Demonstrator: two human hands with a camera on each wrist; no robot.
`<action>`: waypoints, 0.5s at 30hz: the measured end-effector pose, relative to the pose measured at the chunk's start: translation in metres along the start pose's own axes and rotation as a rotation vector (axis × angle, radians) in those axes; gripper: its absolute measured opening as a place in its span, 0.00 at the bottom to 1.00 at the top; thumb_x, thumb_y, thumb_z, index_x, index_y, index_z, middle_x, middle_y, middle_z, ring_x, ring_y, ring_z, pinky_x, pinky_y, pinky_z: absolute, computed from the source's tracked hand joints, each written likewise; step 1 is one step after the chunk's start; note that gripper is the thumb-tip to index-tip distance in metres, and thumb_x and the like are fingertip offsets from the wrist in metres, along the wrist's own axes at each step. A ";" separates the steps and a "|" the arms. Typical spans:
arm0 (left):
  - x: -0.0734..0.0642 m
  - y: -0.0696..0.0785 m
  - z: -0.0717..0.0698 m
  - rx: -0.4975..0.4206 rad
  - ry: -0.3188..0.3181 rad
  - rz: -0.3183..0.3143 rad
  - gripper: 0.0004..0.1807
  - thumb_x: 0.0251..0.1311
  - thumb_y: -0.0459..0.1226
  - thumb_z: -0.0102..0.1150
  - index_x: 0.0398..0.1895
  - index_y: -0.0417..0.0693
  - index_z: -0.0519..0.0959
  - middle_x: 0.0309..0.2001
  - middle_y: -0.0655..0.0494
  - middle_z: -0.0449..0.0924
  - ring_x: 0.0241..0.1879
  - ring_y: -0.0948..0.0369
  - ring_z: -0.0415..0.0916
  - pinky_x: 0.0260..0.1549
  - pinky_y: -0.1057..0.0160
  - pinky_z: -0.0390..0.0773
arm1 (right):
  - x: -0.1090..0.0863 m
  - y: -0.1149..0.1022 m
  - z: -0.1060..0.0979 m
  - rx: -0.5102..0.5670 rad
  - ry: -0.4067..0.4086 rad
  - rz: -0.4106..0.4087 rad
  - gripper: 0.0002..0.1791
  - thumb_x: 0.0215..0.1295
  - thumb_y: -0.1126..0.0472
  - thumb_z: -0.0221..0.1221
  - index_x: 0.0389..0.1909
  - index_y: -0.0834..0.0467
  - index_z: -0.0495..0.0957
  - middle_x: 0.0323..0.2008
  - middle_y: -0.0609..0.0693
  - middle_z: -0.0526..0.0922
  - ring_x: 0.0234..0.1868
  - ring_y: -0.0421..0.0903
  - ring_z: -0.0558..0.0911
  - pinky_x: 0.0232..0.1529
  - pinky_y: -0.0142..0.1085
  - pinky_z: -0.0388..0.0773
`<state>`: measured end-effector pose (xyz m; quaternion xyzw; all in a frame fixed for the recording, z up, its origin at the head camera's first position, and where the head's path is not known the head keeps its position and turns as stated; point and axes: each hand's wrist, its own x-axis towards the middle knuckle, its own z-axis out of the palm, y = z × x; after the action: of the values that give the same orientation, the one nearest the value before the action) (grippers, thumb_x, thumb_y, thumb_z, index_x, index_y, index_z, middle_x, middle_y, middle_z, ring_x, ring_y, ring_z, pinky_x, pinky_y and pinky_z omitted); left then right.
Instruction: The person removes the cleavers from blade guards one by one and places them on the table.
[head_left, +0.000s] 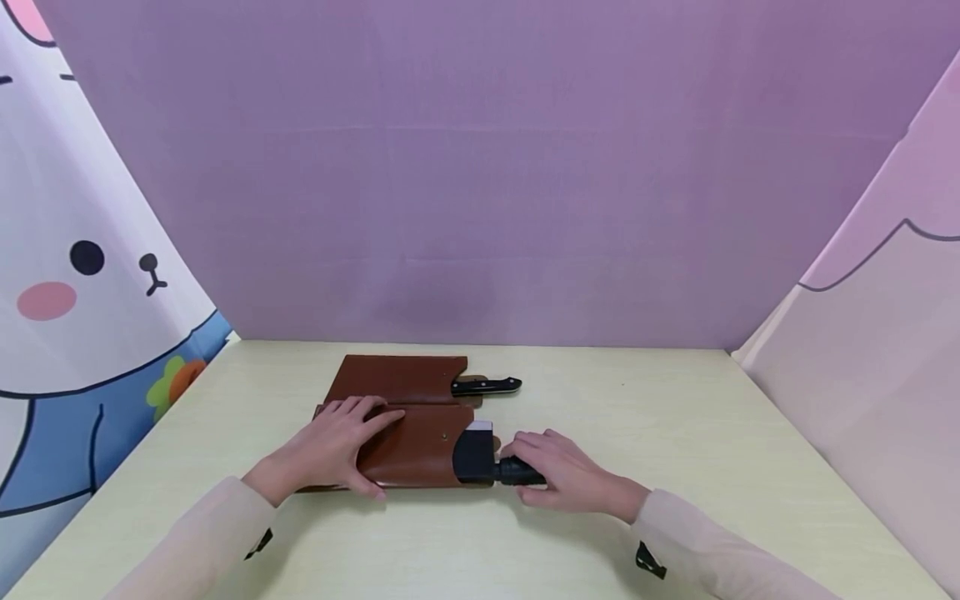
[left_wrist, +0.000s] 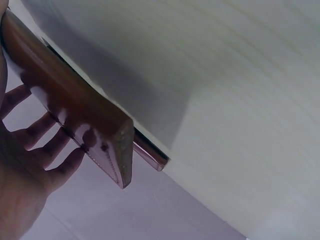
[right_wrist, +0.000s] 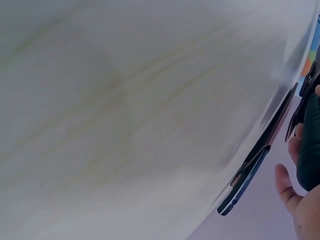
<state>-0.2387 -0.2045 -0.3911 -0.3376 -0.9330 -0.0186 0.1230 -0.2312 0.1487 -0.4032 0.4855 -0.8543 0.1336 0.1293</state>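
Brown sheath point(head_left: 420, 446) in spread grip of left hand point(head_left: 333, 444); partly inside sheath, black cleaver point(head_left: 474, 456), handle point(head_left: 519, 472) in curled right hand point(head_left: 570, 475).

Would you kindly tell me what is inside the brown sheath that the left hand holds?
In the brown sheath, a broad dark blade partly shows; its black handle is in the right hand. Whatever lies deeper is covered.

Pale tabletop point(head_left: 712, 433) with faint wood-like grain; behind it, a plain purple backdrop point(head_left: 480, 183), lightly creased across; along the left, a white-and-blue cartoon-printed panel point(head_left: 90, 183) with a green-and-orange flower point(head_left: 167, 387); along the right, a pink and off-white panel point(head_left: 877, 350) with a dark wavy outline; soft, even light throughout.
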 end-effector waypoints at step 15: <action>-0.004 -0.004 0.000 -0.013 -0.028 -0.026 0.60 0.23 0.76 0.57 0.64 0.56 0.65 0.57 0.48 0.66 0.53 0.50 0.65 0.52 0.44 0.66 | -0.009 0.005 -0.001 -0.020 0.043 -0.019 0.19 0.48 0.54 0.61 0.44 0.48 0.73 0.35 0.35 0.74 0.29 0.30 0.65 0.32 0.22 0.58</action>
<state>-0.2379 -0.2098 -0.3918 -0.3265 -0.9388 -0.0216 0.1076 -0.2310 0.1584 -0.4061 0.4892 -0.8479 0.1345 0.1538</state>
